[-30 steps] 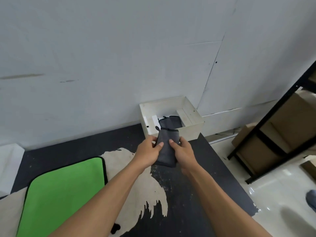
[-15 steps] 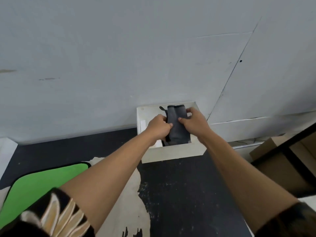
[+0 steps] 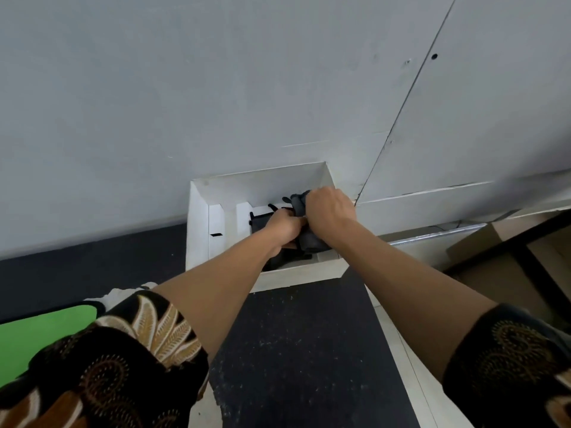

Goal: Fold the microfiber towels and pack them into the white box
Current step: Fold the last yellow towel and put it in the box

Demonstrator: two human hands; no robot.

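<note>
The white box (image 3: 197,230) stands open against the grey wall at the far edge of the dark table. Both my hands reach down into it. My left hand (image 3: 282,225) and my right hand (image 3: 329,211) grip a folded dark grey microfiber towel (image 3: 312,242) that stands on edge inside the right part of the box. Another dark grey towel (image 3: 259,220) lies in the box to its left, partly hidden by my left hand. A bright green towel (image 3: 40,332) lies flat at the near left of the table.
A cream cloth (image 3: 123,295) lies under the green towel, mostly hidden by my patterned sleeve. Cardboard boxes (image 3: 500,273) and a black shelf frame (image 3: 534,242) stand on the floor to the right. The wall rises directly behind the box.
My hands carried the folded grey towel from above the table forward and down into the white box. The view has moved closer to the box.
</note>
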